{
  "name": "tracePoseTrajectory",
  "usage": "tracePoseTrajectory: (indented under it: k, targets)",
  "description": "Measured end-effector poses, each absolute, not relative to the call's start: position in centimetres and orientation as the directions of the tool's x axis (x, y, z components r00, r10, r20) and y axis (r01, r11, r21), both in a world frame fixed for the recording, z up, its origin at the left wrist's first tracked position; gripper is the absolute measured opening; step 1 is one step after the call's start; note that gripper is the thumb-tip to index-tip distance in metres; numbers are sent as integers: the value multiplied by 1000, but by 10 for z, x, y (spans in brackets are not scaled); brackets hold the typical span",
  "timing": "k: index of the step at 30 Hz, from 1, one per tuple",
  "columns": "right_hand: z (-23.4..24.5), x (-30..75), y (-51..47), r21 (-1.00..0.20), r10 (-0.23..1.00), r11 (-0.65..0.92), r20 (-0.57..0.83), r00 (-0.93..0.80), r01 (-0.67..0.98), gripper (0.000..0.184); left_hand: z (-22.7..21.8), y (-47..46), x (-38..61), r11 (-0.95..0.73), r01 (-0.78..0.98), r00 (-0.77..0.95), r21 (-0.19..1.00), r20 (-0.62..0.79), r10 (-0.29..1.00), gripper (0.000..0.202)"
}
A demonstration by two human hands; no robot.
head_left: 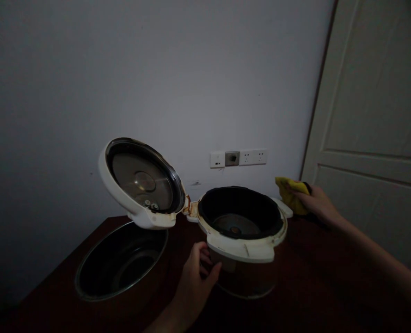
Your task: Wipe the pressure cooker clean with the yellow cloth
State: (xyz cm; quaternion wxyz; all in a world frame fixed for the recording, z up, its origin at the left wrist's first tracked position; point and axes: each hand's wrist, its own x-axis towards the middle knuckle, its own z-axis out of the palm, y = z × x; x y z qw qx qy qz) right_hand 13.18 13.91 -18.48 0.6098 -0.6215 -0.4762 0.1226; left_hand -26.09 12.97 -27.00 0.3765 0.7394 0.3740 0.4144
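A white rice cooker (242, 249) stands open on a dark wooden table (312, 296). Its hinged lid (141, 185) leans up and back to the left, and the cavity is dark and without its pot. My left hand (196, 277) presses against the cooker's front left side, fingers curled on the body. My right hand (316, 203) is closed on a yellow cloth (290, 194) at the cooker's right handle (283, 208). The metal inner pot (120, 261) sits on the table to the left, under the raised lid.
A pale wall stands behind the table, with a row of power sockets (239, 158) just above the cooker. A white panelled door (375, 138) fills the right side. The room is dim.
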Motion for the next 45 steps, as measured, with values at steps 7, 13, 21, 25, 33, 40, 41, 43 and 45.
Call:
tracePoseTrajectory:
  k: [7,13,21,25,33,40,41,43,45]
  targets:
    - [-218,90,101,-973,794,133,219,567,190,33,-258,129,-251,-430,361,430,827,261,864,36]
    - [-234,77,122,-940,719,207,335,609,272,38,-267,130,-247,-465,385,416,798,299,859,41]
    - [-250,85,160,-923,595,293,380,708,249,39,-265,125,-226,-455,456,387,765,290,876,39]
    - [-245,86,164,-932,616,307,351,705,195,37,-264,122,-218,-440,512,383,738,263,886,38]
    - [-240,84,168,-943,621,290,315,718,162,33,-254,116,-213,-422,584,397,693,210,893,41]
    - [-236,86,174,-961,629,249,255,734,121,32,-261,117,-204,-459,641,393,616,250,885,44]
    - [-235,87,176,-962,635,247,253,730,118,32,-261,116,-203,-463,646,397,606,251,883,45]
    - [-234,89,181,-958,656,267,258,709,101,33,-259,115,-201,-471,655,407,591,250,879,43]
    - [-234,92,187,-949,669,303,276,690,86,32,-256,114,-198,-483,660,424,576,245,872,39]
